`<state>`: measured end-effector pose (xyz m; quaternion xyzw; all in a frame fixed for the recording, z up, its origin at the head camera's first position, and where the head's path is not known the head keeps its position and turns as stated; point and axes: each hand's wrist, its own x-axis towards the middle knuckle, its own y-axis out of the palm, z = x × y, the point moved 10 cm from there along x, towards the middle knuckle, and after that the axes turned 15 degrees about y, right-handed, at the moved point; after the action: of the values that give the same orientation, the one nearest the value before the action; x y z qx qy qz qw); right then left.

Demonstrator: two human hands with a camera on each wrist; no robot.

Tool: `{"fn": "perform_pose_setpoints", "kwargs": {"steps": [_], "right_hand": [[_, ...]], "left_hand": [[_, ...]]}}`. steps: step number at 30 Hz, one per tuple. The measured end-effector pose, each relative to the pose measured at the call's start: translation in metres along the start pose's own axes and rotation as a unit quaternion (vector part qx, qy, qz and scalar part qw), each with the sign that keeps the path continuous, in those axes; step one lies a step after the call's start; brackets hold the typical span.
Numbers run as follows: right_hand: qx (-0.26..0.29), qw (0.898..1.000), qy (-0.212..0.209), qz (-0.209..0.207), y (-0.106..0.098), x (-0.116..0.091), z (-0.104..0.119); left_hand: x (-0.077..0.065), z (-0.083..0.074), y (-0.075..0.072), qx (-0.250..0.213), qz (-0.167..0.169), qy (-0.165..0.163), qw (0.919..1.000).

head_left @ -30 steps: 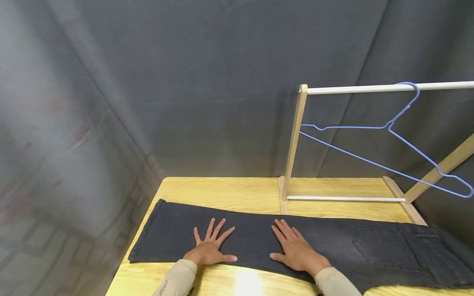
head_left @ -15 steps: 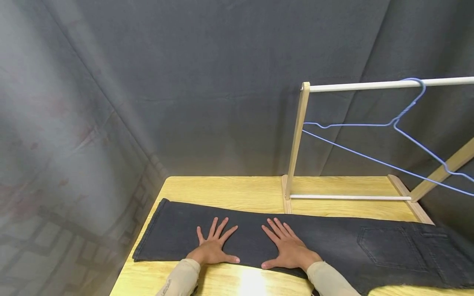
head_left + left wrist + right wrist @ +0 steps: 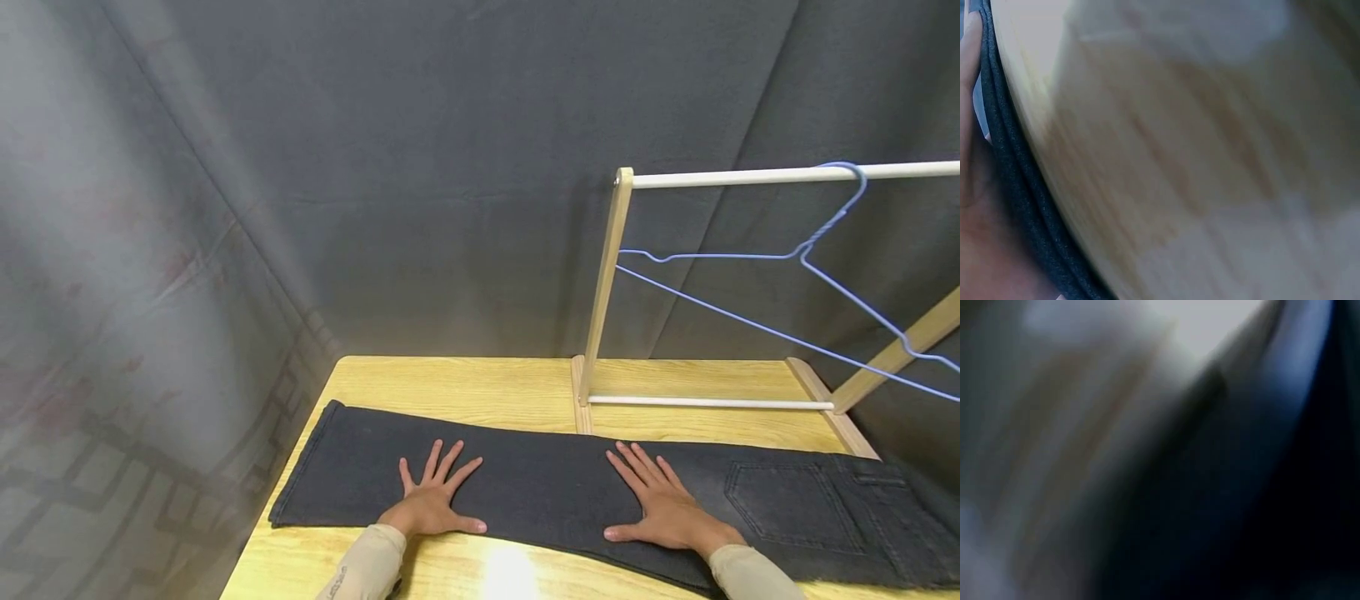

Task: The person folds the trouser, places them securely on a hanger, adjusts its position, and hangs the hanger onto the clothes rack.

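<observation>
A pair of dark jeans [image 3: 540,483] lies folded lengthwise across the table, leg hems at the left and waistband at the right, a back pocket facing up. On the lower leg, my left hand [image 3: 431,504] rests flat with fingers spread. My right hand [image 3: 663,504] lies flat farther right, left of the pocket, its fingers straight. In the left wrist view, the layered edge of the jeans [image 3: 1019,169] runs beside part of the left hand [image 3: 985,231]. The right wrist view is dark and blurred.
A wooden rack [image 3: 606,283] with white rods stands on the table behind the jeans. A blue wire hanger [image 3: 813,242] hangs from its top rod. The wooden table [image 3: 450,383] shows behind and in front of the jeans. Grey curtains [image 3: 465,183] close off the back and left.
My right hand first shifted slightly left, then slid right along the jeans toward the pocket. The left hand stays in place on the leg. The view has shifted slightly.
</observation>
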<state>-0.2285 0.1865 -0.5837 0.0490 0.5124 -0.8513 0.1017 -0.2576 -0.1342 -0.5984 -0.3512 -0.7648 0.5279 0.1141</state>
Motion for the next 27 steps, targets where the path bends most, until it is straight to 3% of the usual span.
{"fn": "perform_pose_setpoints", "kwargs": {"steps": [9,18,23,27], "right_hand": [[-0.001,0.999,0.05,-0.003,-0.027,-0.007,-0.057],[-0.051,0.991,0.113,-0.043,-0.059,-0.023,-0.142],[-0.064,0.988,0.129,-0.056,-0.077,-0.02,-0.186],[-0.061,0.98,0.178,-0.071,-0.087,-0.016,-0.21]], "left_hand": [[0.0,-0.004,-0.005,-0.004,-0.006,0.01,0.9999],[-0.001,-0.003,0.002,-0.005,0.0,0.0,1.0],[0.0,-0.003,-0.005,0.004,-0.003,0.004,1.0],[0.001,-0.001,-0.007,0.016,0.004,-0.002,0.9999]]}}
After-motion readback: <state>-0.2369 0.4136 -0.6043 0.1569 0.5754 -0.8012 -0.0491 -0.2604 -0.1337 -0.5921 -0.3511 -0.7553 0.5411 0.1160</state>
